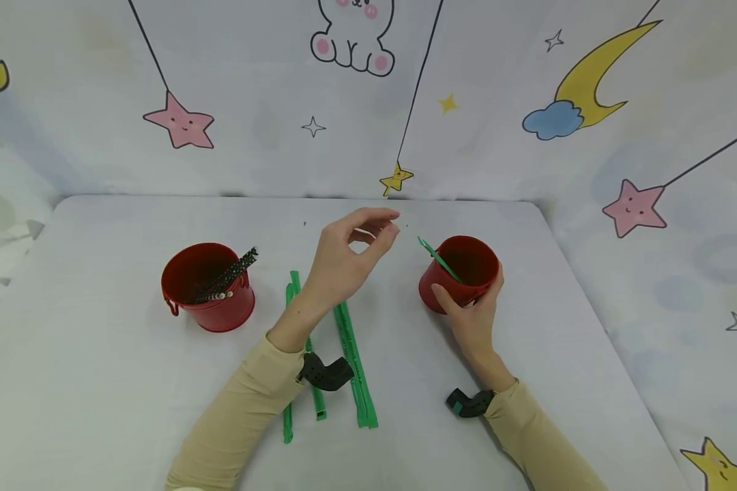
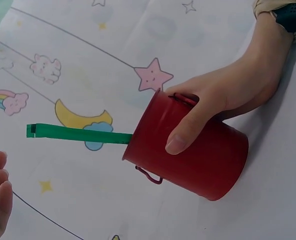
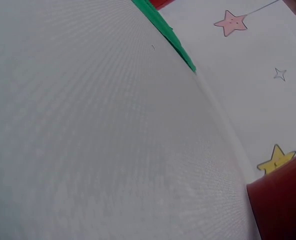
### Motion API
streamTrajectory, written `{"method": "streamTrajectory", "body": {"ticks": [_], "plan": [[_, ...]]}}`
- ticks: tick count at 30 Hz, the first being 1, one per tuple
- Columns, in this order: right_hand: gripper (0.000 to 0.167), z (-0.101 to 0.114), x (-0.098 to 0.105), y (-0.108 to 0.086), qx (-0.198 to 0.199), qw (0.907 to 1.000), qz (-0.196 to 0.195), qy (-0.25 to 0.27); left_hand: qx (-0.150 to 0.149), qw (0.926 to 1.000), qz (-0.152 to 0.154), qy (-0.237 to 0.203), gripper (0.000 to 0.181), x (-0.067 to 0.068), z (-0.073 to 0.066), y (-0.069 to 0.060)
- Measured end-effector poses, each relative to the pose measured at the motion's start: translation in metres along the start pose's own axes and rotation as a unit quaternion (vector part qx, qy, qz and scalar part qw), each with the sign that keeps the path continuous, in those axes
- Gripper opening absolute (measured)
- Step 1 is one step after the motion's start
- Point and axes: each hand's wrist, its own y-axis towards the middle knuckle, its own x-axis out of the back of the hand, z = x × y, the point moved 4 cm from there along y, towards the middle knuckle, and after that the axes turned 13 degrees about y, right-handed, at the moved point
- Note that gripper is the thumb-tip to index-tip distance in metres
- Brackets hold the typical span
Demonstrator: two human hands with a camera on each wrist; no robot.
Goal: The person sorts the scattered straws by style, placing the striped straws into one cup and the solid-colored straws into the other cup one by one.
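Observation:
My right hand (image 1: 475, 324) grips a small red metal bucket (image 2: 193, 160) by its side, thumb on the near wall and the other fingers mostly hidden behind it. From that bucket a thin green straw in a wrapper (image 2: 83, 134) sticks out, leaning left in the head view. To the left of the bucket my left hand (image 1: 347, 256) hovers over the table with relaxed, bent fingers and nothing visible between them. In the left wrist view, part of that hand shows at the left edge, apart from the straw's end.
Several long green wrapped straws (image 1: 353, 368) lie on the white table (image 1: 98, 409) under and beside my left forearm. A second red bucket (image 1: 227, 315) stands at the left, holding black speckled sticks (image 1: 230, 276). Behind the table hangs a patterned cloth (image 1: 252, 164).

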Motion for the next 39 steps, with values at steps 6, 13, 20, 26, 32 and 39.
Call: {"method": "streamTrajectory", "body": {"ticks": [6,13,20,26,32,39], "plan": [[0.092,0.001,0.000,0.002,0.004,1.0000,0.003,0.000,0.001,1.0000,-0.009,0.000,0.025,0.005,0.000,0.002],[0.092,0.000,-0.001,0.003,0.007,1.0000,0.005,0.002,-0.006,0.9999,-0.014,0.006,0.023,0.009,-0.003,0.003],[0.092,0.000,-0.001,0.004,0.014,0.9999,0.007,0.002,-0.019,0.9993,-0.028,0.019,0.022,0.015,-0.006,0.003],[0.091,0.001,-0.001,0.004,0.012,0.9999,0.008,0.000,-0.005,0.9986,-0.009,0.051,0.020,0.018,-0.004,0.004],[0.092,-0.009,0.004,0.003,0.015,0.9999,0.006,0.003,-0.002,0.9959,0.004,0.091,0.018,0.017,-0.001,0.003],[0.094,-0.022,0.010,0.001,0.015,0.9999,0.001,-0.001,0.030,0.9835,0.029,0.176,0.019,0.012,0.015,0.003]]}}
